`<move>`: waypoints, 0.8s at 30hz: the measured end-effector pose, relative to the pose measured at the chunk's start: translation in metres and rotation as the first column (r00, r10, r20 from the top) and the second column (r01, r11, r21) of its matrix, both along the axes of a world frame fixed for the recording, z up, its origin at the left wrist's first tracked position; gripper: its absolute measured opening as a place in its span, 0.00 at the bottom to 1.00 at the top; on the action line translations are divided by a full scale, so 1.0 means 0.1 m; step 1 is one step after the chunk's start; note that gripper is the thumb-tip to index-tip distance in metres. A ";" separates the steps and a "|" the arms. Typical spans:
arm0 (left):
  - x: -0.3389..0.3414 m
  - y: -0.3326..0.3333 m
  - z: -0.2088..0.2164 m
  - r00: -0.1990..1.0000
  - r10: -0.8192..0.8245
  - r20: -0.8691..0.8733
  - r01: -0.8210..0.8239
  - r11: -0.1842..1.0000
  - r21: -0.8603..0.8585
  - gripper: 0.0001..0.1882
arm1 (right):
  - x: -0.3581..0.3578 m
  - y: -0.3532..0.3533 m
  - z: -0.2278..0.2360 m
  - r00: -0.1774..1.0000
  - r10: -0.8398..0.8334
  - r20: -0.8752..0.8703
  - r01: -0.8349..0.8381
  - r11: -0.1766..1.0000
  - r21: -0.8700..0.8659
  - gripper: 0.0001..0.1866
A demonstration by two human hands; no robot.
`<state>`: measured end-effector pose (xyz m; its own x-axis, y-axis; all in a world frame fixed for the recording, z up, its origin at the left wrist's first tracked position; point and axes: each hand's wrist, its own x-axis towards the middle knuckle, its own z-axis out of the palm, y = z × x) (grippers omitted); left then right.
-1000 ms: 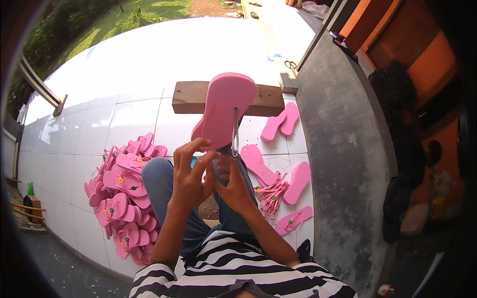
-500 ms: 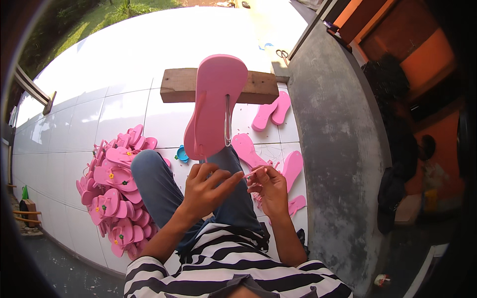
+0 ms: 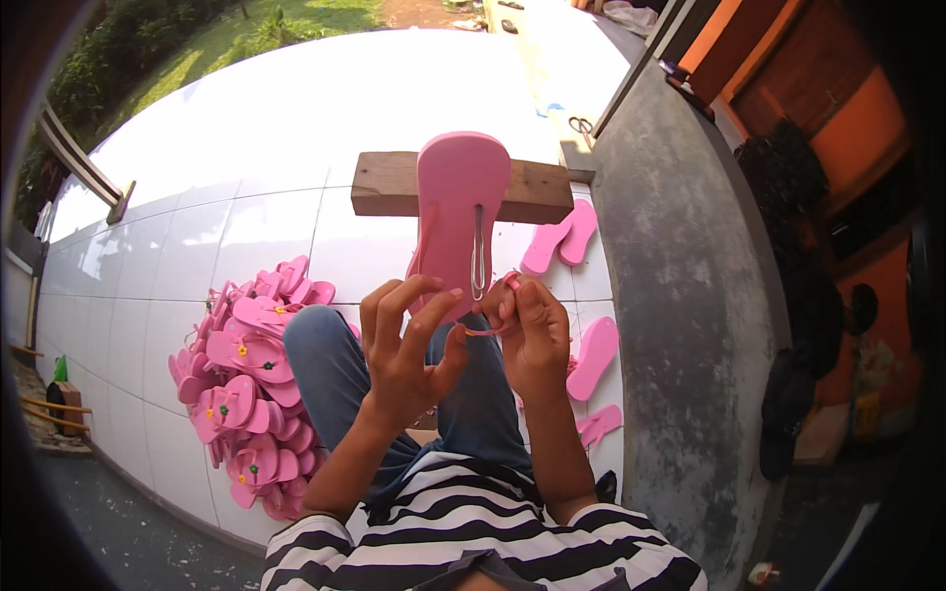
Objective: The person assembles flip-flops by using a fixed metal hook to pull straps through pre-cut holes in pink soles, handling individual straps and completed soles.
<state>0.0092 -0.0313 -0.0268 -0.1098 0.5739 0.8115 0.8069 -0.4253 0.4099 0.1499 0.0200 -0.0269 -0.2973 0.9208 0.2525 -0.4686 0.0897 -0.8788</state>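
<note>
A pink flip-flop sole (image 3: 461, 177) stands in front of me, in front of a wooden block, its lower end between my hands. A long metal wire loop (image 3: 478, 261) sticks out of a hole in its right side. My right hand (image 3: 532, 330) is closed, pinching a thin pink strap (image 3: 488, 332) beside the sole's lower right edge. From there the strap bends left towards my left thumb. My left hand (image 3: 404, 340) is open by the sole's lower left, fingers spread and curved. Whether its thumb touches the strap is hard to tell.
The wooden block (image 3: 384, 184) lies crosswise behind the sole. A large heap of pink flip-flops (image 3: 256, 394) with small flower ornaments is left of my knee. More pink soles (image 3: 593, 360) lie on the tiles at right, beside a grey concrete ledge (image 3: 670, 295). Scissors (image 3: 581, 128) lie farther back.
Both hands have risen closer to the sole, and my left fingers have spread apart. My right hand has lifted the strap beside the wire loop. The whole view has shifted slightly.
</note>
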 end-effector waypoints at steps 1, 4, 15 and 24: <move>-0.12 0.13 0.08 1.000 0.004 -0.001 -0.004 0.999 0.052 0.19 | 0.01 0.02 0.04 0.999 0.041 0.018 -0.041 0.999 0.010 0.20; -0.39 0.54 0.42 0.984 0.174 -0.027 -0.171 0.982 0.082 0.19 | 0.02 0.12 0.02 0.982 0.183 0.041 -0.184 0.982 0.043 0.21; -0.39 0.98 0.59 0.936 -0.263 0.233 0.305 0.937 -0.169 0.13 | -0.12 0.25 -0.35 0.886 0.419 -0.201 -0.405 0.908 0.108 0.23; -0.26 0.68 0.39 0.702 -0.391 0.595 0.548 0.830 -0.102 0.11 | -0.18 0.30 -0.29 0.793 0.440 -0.422 -0.509 0.859 -0.059 0.18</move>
